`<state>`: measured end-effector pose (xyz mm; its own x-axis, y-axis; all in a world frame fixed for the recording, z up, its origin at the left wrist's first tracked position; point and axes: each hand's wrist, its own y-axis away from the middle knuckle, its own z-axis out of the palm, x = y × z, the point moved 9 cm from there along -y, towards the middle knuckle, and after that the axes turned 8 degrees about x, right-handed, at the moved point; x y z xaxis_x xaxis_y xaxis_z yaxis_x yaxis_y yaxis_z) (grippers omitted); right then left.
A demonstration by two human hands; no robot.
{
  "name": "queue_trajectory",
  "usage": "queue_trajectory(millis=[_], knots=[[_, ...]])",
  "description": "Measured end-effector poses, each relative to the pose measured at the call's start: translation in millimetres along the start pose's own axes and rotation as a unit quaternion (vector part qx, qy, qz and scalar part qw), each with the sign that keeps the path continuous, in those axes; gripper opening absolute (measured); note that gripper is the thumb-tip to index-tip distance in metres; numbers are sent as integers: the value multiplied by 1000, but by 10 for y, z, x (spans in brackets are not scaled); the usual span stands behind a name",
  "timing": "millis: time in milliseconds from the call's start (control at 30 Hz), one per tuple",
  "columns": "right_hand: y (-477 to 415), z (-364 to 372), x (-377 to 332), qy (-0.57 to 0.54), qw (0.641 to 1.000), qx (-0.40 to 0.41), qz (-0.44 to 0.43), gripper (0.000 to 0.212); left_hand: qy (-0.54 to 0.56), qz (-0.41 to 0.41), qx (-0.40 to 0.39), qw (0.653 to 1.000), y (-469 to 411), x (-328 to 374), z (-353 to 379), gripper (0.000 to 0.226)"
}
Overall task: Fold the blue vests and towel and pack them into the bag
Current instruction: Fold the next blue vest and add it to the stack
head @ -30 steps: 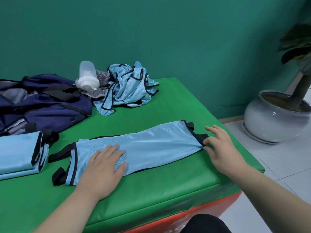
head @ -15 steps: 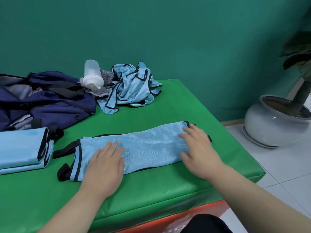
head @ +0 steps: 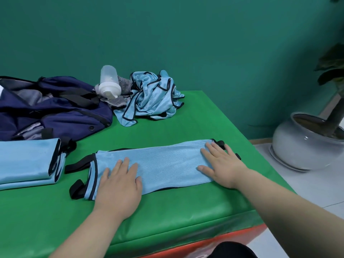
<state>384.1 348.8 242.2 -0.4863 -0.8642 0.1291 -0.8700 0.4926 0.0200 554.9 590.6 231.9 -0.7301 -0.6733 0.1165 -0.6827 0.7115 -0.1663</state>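
My L hand (head: 119, 185) and R hand (head: 223, 164) lie flat, fingers straight, gripping nothing, on the long folded vest (head: 167, 164) near the table's (head: 186, 127) front edge. R hand hides most of its right-end straps. Folded vest stack (head: 26, 161) at left edge runs out of frame. Behind it, navy bag (head: 55, 112), also cut off. Far edge: crumpled vest (head: 152, 97) and shaker bottle (head: 109, 84) on a grey towel (head: 124, 84), mostly hidden.

Left edge cuts bag (head: 55, 116), folded vests (head: 26, 161); towel (head: 126, 85) apparently partly hidden behind bottle (head: 108, 82).
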Motion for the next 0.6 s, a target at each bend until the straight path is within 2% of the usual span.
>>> queue_trajectory(millis=[133, 200, 300, 367, 500, 600], knots=[[56, -167, -100, 32, 998, 53, -6, 97, -18, -32, 25, 999, 183, -127, -103, 69], [32, -259, -344, 33, 996, 70, -36, 95, -26, -40, 62, 997, 342, -288, -145, 61], [-67, -356, -959, -37, 993, 53, -101, 87, -34, -53, 79, 995, 527, -475, -186, 45], [-143, -421, -1445, -68, 985, 47, -152, 79, -29, -36, 91, 995, 592, -516, -213, 42], [-381, -456, -2295, -115, 967, 49, -221, 59, 8, 55, 92, 994, 593, -513, -223, 39], [-613, -430, -2646, -140, 963, 50, -224, 53, 54, 59, 49, 996, 509, -602, -233, 56]])
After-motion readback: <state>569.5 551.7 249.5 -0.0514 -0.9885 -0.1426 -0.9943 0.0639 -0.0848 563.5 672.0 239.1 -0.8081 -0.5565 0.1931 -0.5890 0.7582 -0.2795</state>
